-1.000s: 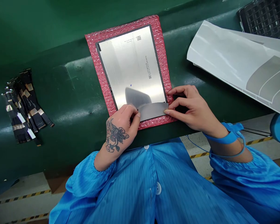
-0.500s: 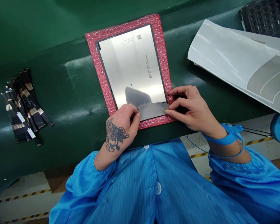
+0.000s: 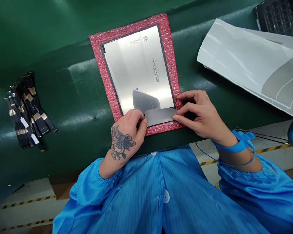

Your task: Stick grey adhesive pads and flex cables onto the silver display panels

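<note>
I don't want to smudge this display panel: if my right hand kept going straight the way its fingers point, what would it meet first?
The right hand points across the lower end of the display panel, so it would first meet the grey film strip. Its thumb seems to touch the strip's end, though depth is hard to judge.

Bright, diffuse light from above; no lamp in view. Broad white glare across the metal panel (image 3: 139,61), a dark reflected patch (image 3: 146,101) low on it. Pale sheen streaks the green bench mat (image 3: 88,119). Shadows soft. Focus sharp throughout, no visible motion blur; wide-angle bowing toward the frame edges.
</note>
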The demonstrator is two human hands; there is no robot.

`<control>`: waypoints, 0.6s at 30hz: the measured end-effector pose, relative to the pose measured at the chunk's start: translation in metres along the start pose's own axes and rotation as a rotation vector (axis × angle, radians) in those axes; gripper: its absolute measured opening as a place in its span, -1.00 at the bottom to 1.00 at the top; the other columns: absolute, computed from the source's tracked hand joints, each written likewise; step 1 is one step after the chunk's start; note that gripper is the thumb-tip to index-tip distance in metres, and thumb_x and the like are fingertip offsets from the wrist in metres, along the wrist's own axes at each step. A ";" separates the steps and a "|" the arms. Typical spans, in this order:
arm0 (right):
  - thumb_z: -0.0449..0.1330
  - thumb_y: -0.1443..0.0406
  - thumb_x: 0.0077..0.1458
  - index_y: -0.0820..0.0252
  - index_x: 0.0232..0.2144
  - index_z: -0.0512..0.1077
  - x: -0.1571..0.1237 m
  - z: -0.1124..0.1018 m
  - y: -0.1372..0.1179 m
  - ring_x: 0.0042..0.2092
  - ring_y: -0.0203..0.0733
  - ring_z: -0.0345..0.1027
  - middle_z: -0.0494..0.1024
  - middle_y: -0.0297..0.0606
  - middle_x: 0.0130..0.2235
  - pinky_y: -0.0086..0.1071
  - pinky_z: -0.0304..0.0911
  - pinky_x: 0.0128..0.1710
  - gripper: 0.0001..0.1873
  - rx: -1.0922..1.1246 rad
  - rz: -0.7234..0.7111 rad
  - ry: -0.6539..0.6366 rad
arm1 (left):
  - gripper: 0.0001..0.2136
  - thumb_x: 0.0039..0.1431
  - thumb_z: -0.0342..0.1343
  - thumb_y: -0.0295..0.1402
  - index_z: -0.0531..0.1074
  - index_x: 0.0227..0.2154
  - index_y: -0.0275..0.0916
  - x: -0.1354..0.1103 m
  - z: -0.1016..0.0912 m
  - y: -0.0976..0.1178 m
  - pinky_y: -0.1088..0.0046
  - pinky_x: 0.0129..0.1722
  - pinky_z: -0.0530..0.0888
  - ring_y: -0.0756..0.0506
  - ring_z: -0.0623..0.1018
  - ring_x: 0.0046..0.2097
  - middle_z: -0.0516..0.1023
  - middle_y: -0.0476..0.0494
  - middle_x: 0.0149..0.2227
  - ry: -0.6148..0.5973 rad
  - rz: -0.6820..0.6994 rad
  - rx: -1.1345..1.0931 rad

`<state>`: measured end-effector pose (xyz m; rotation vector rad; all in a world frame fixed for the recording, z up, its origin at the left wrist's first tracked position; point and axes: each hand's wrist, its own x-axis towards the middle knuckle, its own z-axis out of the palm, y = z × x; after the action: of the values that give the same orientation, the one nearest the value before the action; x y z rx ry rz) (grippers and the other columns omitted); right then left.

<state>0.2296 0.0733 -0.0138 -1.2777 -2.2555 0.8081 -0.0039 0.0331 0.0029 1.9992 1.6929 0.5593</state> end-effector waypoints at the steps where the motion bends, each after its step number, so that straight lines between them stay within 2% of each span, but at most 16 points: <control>1: 0.21 0.22 0.14 0.08 -0.45 0.43 0.000 0.000 0.000 0.01 0.04 0.32 0.44 -0.21 -0.05 0.02 0.25 -0.03 -0.87 -0.002 0.006 -0.004 | -0.87 0.20 0.02 -0.44 0.32 -0.48 -0.22 0.000 0.000 0.000 0.50 -0.48 0.26 0.04 0.34 -0.52 0.38 0.05 -0.52 -0.002 0.003 0.001; 18: 0.21 0.26 0.14 0.10 -0.45 0.42 0.000 0.001 0.000 0.01 0.03 0.32 0.43 -0.17 -0.05 -0.01 0.25 -0.04 -0.87 0.006 -0.028 0.015 | -0.86 0.22 0.01 -0.43 0.31 -0.47 -0.21 -0.002 0.000 -0.001 0.48 -0.47 0.28 0.02 0.36 -0.50 0.38 0.03 -0.50 -0.009 0.027 0.030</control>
<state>0.2289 0.0727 -0.0144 -1.2422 -2.2523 0.7920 -0.0045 0.0312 0.0022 2.0458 1.6806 0.5366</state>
